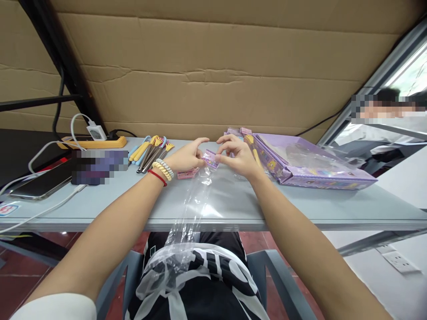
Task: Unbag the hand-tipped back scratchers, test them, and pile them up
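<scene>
A small purple printed card [211,158] is held just over the desk between my two hands, at the top of a clear plastic strip [196,195]. My left hand [188,155] grips the card's left edge, index finger raised. On the other side, my right hand [236,155] pinches the right edge with thumb and fingertips, the other fingers curled. The strip runs down over the desk edge into my lap. Pink printed cards [187,174] lie beneath my left hand. Whether the card is inside the plastic I cannot tell.
Several pens with yellow and blue tops [153,153] lie left of my hands. A purple open box [320,175] with clear plastic stands right. Farther left are a phone [43,182], a yellow power strip [96,142] and white cables. Cardboard [213,71] rises behind the desk.
</scene>
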`<action>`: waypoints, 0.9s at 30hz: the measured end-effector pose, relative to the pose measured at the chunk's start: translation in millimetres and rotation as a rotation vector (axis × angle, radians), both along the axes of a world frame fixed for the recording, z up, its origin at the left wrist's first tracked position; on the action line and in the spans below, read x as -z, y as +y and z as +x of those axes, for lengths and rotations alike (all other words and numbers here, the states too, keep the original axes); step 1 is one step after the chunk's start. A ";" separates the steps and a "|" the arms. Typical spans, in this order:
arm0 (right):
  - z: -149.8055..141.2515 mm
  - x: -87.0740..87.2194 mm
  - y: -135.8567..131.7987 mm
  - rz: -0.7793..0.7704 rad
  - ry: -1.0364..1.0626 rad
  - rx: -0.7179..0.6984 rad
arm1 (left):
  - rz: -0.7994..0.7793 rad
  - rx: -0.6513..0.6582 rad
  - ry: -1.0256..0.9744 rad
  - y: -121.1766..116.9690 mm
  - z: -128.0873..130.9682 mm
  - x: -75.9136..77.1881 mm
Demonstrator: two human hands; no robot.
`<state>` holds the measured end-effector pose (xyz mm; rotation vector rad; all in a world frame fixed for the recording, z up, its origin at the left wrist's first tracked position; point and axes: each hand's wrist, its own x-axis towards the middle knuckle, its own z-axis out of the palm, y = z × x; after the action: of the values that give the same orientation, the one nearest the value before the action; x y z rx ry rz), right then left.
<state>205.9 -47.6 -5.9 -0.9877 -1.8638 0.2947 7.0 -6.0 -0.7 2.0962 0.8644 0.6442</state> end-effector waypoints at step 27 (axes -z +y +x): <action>-1.1 5.2 10.1 -0.284 0.028 0.040 | 0.337 0.058 0.162 -5.2 6.5 2.0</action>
<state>204.8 -37.6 -11.1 -1.2033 -1.8060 0.5579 13.6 -11.1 -2.7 2.4953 0.8243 0.6308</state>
